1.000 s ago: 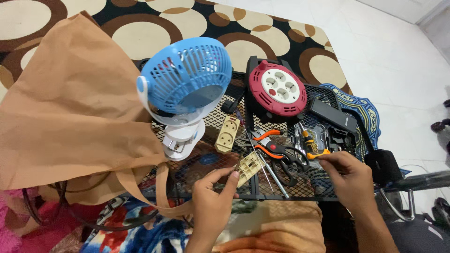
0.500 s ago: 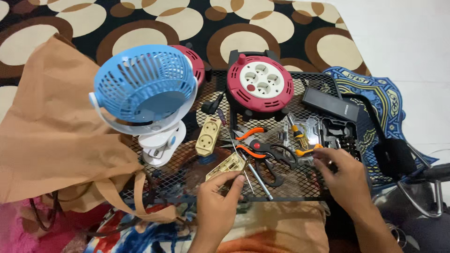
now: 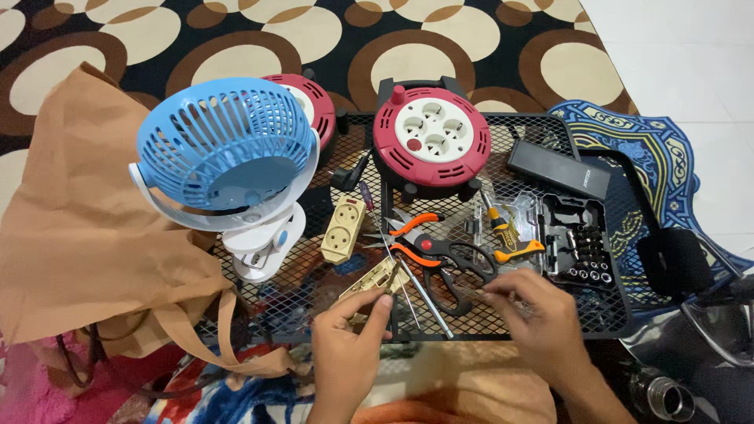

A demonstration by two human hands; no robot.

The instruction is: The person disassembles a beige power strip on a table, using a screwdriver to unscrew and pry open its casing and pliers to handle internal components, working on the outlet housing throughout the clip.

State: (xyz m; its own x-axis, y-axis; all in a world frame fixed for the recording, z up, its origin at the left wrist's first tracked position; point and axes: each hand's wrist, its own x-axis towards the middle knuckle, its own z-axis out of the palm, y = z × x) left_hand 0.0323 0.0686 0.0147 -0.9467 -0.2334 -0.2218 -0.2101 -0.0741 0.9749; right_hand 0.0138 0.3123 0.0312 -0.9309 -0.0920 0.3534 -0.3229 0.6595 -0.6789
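My left hand (image 3: 345, 345) grips a beige socket cover (image 3: 369, 284) at the near edge of a black mesh table (image 3: 620, 318). My right hand (image 3: 542, 322) sits just to the right with its fingertips pinched together beside black scissors (image 3: 459, 271); whether anything small is between them is hidden. Two thin screwdriver shafts (image 3: 424, 297) lie between the hands. Orange-handled pliers (image 3: 412, 234) and a beige double socket (image 3: 343, 229) lie just beyond.
A blue clip fan (image 3: 224, 153) stands at the left, and a red cable reel (image 3: 432, 141) at the back. An orange-handled screwdriver (image 3: 506, 232), a black bit case (image 3: 581, 243) and a black adapter (image 3: 558, 169) lie to the right. A brown paper bag (image 3: 71, 228) lies far left.
The view has drifted so the table sits more centred. My right hand has come left from the orange-handled tools to the scissors. My left hand still holds the beige cover.
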